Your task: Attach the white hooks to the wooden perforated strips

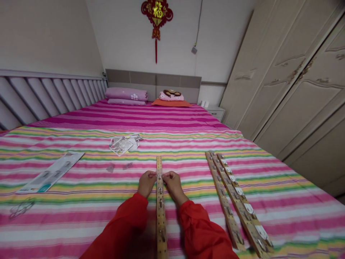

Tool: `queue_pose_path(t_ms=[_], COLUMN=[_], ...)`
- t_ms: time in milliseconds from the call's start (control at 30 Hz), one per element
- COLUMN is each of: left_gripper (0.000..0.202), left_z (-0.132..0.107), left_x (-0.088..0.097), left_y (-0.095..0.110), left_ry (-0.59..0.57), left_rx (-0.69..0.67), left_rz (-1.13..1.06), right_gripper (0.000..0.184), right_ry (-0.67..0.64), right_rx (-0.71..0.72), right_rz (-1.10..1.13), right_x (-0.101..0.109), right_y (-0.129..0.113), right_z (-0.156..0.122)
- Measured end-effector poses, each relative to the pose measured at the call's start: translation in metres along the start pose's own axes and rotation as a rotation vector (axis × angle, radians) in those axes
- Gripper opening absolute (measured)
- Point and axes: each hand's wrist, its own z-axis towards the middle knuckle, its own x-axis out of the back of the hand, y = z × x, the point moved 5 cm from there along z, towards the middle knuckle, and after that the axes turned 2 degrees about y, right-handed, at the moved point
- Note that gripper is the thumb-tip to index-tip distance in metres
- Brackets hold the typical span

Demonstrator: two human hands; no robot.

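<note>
A long, narrow wooden strip [161, 233] with rows of small holes lies lengthwise in front of me on the bed. Several small metal hooks [161, 203] sit along it. My left hand [147, 181] is at the strip's left edge, thumb and fingers pinched together. From the right side my right hand [173, 183] pinches in the same way. Between the two sets of fingertips is one small shiny metal hook [159, 177] on the strip; its finer shape is too small to make out. The strip's far end shows bare holes.
To the right lie more wooden strips [225, 201] with metal hooks, some with white pieces. A packaging card [52, 172] and a thin wire or cord loop [22, 208] lie left. Plastic packets [125, 144] are heaped ahead, with small clear pieces [110, 167] nearer.
</note>
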Motion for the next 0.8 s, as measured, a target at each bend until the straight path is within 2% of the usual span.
queue_pose_path(t_ms=[267,500,633,800], left_gripper=[0.022,0.034,0.042,0.042], left_z=[-0.001,-0.006,-0.004,-0.003], left_x=[0.001,-0.003,-0.004,-0.003], left_y=[-0.003,0.001,-0.004,-0.007], left_ry=[0.020,-0.055,-0.118,-0.117], left_rx=[-0.006,-0.028,-0.057,-0.125], left_rz=[-0.011,-0.051,0.011,0.172], right_gripper=[0.011,0.011,0.022,0.031], right_ry=[-0.010,-0.020,-0.108,-0.217], right_rx=[0.002,0.055,0.127,0.165], right_rz=[-0.001,0.009,-0.099,-0.258], right_x=[0.001,0.000,-0.003,-0.008], right_y=[0.007,0.005,-0.002,-0.006], right_z=[0.002,-0.003,-0.005,-0.004])
